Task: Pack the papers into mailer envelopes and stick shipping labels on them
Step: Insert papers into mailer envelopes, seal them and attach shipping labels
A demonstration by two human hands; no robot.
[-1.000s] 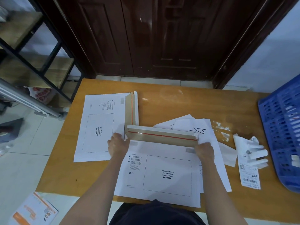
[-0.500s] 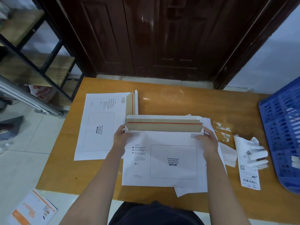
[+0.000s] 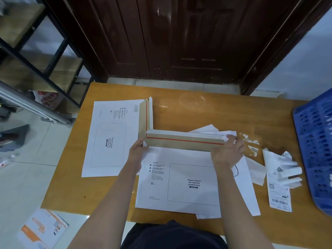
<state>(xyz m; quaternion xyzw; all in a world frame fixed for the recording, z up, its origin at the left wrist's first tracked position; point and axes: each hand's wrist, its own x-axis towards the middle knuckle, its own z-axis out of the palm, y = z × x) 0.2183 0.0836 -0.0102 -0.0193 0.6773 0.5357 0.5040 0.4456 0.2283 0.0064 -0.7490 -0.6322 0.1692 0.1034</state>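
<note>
A white mailer envelope lies in front of me on the wooden table, its brown flap with a red strip raised at the far edge. My left hand grips the flap's left end. My right hand holds the flap's right end, fingertips on its white strip. Loose papers lie under and to the right of this mailer. A second mailer lies to the left, turned sideways, flap open. A shipping label lies at the right.
Crumpled white backing strips sit above the label, with torn bits nearby. A blue plastic crate stands at the table's right edge. A dark door is behind the table, a metal shelf at the left. A printed mailer lies on the floor.
The flap has tilted and stands more upright. My right hand has slid to the flap's right end and its white strip. The papers show more at the mailer's right.
</note>
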